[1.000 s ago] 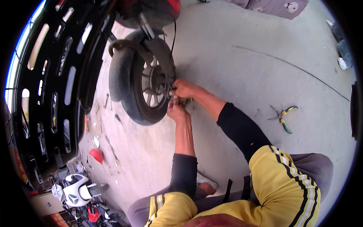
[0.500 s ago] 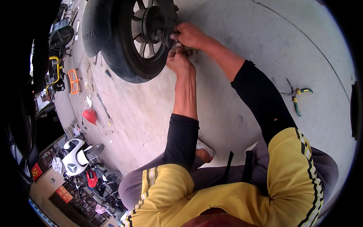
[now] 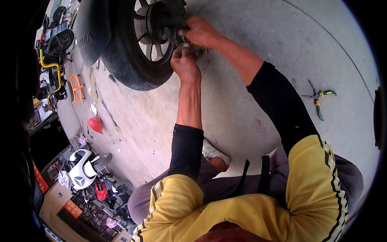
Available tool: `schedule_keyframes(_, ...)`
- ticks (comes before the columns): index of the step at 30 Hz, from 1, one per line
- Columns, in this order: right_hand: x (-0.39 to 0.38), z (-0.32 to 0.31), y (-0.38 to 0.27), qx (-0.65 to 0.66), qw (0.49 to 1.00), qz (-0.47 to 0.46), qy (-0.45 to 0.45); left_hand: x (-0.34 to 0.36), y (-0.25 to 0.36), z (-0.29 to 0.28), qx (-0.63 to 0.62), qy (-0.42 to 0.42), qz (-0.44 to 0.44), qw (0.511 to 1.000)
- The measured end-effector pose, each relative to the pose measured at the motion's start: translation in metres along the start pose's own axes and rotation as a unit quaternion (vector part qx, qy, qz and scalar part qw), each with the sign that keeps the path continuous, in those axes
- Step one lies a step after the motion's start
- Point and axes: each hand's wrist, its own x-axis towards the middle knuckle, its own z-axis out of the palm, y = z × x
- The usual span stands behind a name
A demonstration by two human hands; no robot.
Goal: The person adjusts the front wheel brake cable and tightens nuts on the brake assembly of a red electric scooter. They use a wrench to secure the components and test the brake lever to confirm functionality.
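Both of my hands are at the hub side of a scooter wheel with a black tyre point(image 3: 121, 66) and grey spokes. My left hand point(image 3: 186, 66) is closed, thumb and fingers pinched together just below a small dark metal arm point(image 3: 171, 35) by the hub point(image 3: 150, 23). Above it and slightly right, my right hand point(image 3: 199, 32) pinches close to the same spot. A sliver of metal shows between the fingertips, too small to name. Just beside my hands, a small brass-coloured piece point(image 3: 207, 49) shows. Pliers point(image 3: 317, 95) with green and yellow handles lie spread on the floor to the right.
On the concrete floor to the left are a red bowl-shaped object point(image 3: 95, 124), a long thin tool point(image 3: 109, 115) and an orange frame point(image 3: 75, 88). A white scooter point(image 3: 82, 169) stands at lower left, a yellow-framed vehicle point(image 3: 48, 64) at upper left.
The wheel and both hands now appear a little further left in the picture, partly from a shift of view. My hands remain pinched beside the hub.
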Motion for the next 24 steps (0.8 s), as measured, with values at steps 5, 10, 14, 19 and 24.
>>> schedule_keyframes(5, -0.008, 0.009, 0.003, 0.113, 0.992, 0.045, 0.04, 0.003, -0.001, -0.01, 0.004, -0.031, 0.005, 0.999)
schedule_keyframes(10, -0.007, 0.011, 0.012, 0.14, 0.983, 0.057, 0.101, -0.005, 0.003, -0.003, -0.019, -0.034, 0.008, 0.999)
schedule_keyframes(14, -0.01, 0.012, 0.005, 0.177, 0.975, 0.07, 0.112, -0.012, 0.007, -0.007, 0.037, -0.051, 0.055, 0.997)
schedule_keyframes(19, -0.012, 0.025, 0.005, 0.232, 0.955, 0.048, 0.176, -0.018, 0.003, 0.001, 0.039, -0.01, 0.19, 0.981)
schedule_keyframes(24, -0.018, 0.032, -0.003, 0.344, 0.918, 0.061, 0.189, -0.024, 0.004, 0.005, 0.087, 0.005, 0.23, 0.969)
